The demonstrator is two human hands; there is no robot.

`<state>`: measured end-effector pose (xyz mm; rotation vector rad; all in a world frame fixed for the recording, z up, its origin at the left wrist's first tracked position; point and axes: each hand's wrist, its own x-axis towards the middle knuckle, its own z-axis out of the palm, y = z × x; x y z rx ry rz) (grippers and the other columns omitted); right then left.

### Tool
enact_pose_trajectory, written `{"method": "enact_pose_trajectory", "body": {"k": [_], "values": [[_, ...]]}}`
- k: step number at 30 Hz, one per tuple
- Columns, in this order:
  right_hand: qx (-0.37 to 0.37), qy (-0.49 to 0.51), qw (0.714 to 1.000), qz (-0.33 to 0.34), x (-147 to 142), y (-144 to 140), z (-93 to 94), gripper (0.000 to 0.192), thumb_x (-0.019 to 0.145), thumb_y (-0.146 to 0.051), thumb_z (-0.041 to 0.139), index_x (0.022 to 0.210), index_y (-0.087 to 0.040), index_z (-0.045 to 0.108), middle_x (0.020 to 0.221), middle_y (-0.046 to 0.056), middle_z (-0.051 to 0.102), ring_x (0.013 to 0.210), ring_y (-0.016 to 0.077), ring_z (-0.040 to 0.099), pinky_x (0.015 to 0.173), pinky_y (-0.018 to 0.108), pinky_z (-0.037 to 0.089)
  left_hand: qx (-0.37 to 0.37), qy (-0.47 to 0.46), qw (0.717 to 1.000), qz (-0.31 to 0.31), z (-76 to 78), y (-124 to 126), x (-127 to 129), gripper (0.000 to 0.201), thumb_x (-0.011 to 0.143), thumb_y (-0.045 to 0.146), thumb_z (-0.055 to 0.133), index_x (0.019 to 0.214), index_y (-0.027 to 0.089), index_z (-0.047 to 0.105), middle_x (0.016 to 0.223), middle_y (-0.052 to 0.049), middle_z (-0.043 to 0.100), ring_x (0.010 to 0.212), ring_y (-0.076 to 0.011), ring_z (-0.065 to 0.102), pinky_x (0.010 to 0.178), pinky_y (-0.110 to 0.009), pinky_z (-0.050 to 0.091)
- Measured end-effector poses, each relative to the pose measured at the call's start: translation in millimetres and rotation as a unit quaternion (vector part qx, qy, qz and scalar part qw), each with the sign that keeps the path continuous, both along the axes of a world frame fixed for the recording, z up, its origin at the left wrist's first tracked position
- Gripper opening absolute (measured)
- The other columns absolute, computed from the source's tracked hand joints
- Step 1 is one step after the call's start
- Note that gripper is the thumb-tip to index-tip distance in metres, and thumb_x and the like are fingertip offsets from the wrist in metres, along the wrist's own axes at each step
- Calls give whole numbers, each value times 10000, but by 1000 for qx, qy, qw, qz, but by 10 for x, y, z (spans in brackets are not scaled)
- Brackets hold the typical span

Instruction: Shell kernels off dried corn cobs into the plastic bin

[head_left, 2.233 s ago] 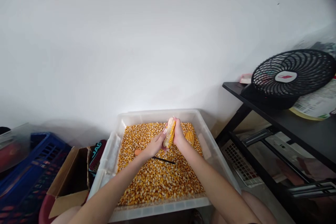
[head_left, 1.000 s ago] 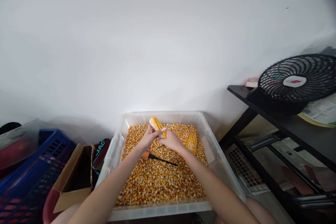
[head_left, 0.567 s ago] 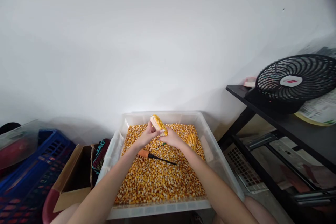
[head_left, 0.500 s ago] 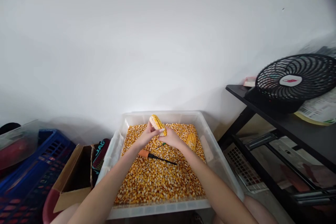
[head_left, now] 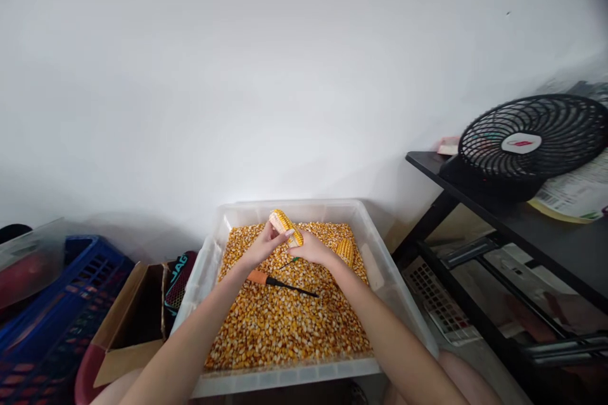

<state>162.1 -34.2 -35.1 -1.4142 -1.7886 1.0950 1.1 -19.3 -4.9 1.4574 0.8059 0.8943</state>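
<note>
A clear plastic tub (head_left: 380,266) sits under both hands, filled with loose yellow and orange corn kernels (head_left: 285,323). Well off to the right of the right hand, a black fan (head_left: 527,145) stands on a black shelf (head_left: 522,215); the red mark on its white hub is too small to read, and so is the print on the paper bag (head_left: 577,190) beside it. To the left of the left hand lie a cardboard box (head_left: 126,329) and a blue crate (head_left: 57,304); a dark bag (head_left: 177,278) between box and tub shows pale letters, partly hidden, that look like "JAG". Just below the hands an orange-handled screwdriver (head_left: 275,281) rests on the kernels, and a second cob (head_left: 346,250) lies just right of the right hand. The left hand (head_left: 261,247) and right hand (head_left: 311,250) are together, both clamped on one corn cob (head_left: 286,226), held tilted above the tub's far end. Its visible rows are yellow-orange, with a pale bare end toward the left hand.
</note>
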Motion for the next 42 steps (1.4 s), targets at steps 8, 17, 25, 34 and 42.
{"method": "enact_pose_trajectory", "body": {"k": [8, 17, 25, 34, 42], "values": [[65, -95, 993, -25, -22, -26, 9, 280, 621, -257, 635, 886, -192, 568, 766, -9, 612, 665, 141, 547, 592, 231, 371, -43, 21, 995, 85, -52, 8, 42, 404, 729, 515, 605, 873, 146, 524, 820, -32, 588, 802, -169, 548, 706, -266, 426], [30, -50, 998, 17, 48, 16, 16, 248, 632, -225, 603, 875, -187, 570, 753, -23, 600, 635, 124, 531, 564, 215, 374, 28, 45, 998, 44, 10, 32, -27, 408, 731, 511, 591, 903, 146, 525, 851, -30, 581, 826, -169, 537, 792, -302, 436], [107, -193, 974, -46, 15, -52, 114, 314, 641, -274, 630, 939, -202, 565, 839, 36, 643, 736, 188, 572, 604, 246, 357, -39, 31, 993, 106, -22, 50, -2, 445, 724, 554, 582, 845, 126, 574, 759, -41, 597, 759, -175, 561, 720, -283, 452], [91, -136, 987, 4, 84, -39, 136, 329, 631, -215, 616, 957, -204, 569, 851, 11, 641, 712, 162, 564, 615, 240, 383, 23, 43, 997, 55, -28, 98, -55, 397, 744, 504, 584, 838, 119, 602, 792, -51, 635, 792, -192, 578, 761, -310, 458], [118, -140, 983, -5, 85, -37, 167, 340, 648, -208, 609, 985, -204, 564, 879, 18, 652, 743, 171, 579, 632, 239, 383, 56, 70, 994, 64, 29, 95, -78, 408, 748, 532, 548, 868, 147, 607, 837, -42, 643, 870, -206, 565, 816, -320, 447]]}}
